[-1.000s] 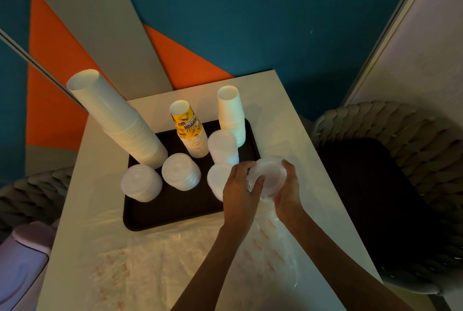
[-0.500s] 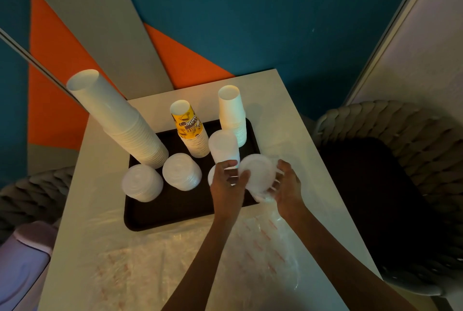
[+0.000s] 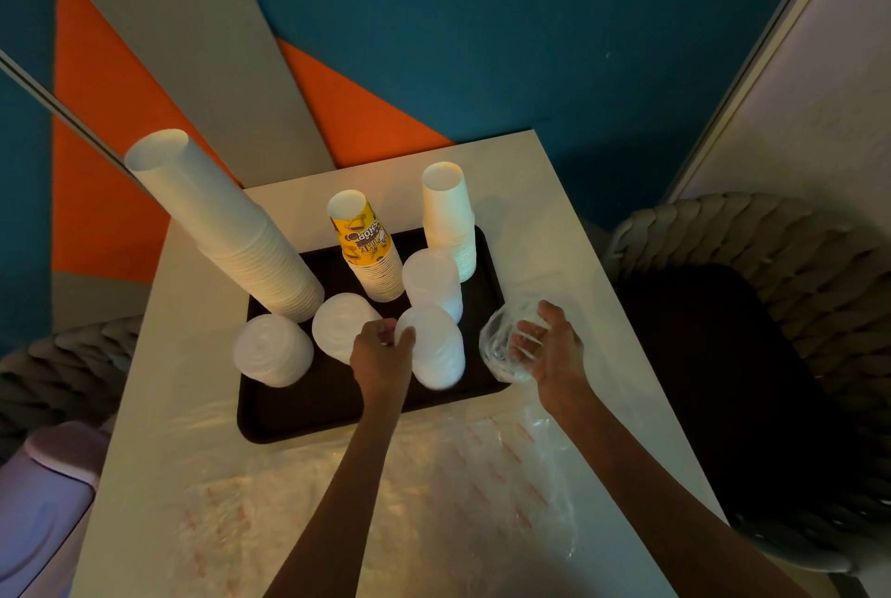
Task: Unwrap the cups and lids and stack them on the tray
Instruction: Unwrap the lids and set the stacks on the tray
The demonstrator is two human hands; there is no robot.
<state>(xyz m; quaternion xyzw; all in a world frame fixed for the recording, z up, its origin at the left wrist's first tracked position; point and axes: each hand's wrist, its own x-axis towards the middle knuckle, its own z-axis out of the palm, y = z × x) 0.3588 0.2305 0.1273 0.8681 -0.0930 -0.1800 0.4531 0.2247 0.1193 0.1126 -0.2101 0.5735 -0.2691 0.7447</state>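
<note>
Two hands busy: my left hand (image 3: 381, 351) curls its fingers (image 3: 407, 336) round the lid stack (image 3: 436, 351) standing on the black tray (image 3: 308, 419); my right hand (image 3: 554, 347) clutches crumpled clear wrap (image 3: 499, 347) over the desk (image 3: 554, 260).

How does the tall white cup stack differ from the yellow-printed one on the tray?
The tall white cup stack rises far higher than the yellow-printed stack. It is plain white throughout; the other's top cup carries yellow print. It stands at the tray's far-left corner, the printed one mid-back. Both stand rim-down on the tray.
</note>
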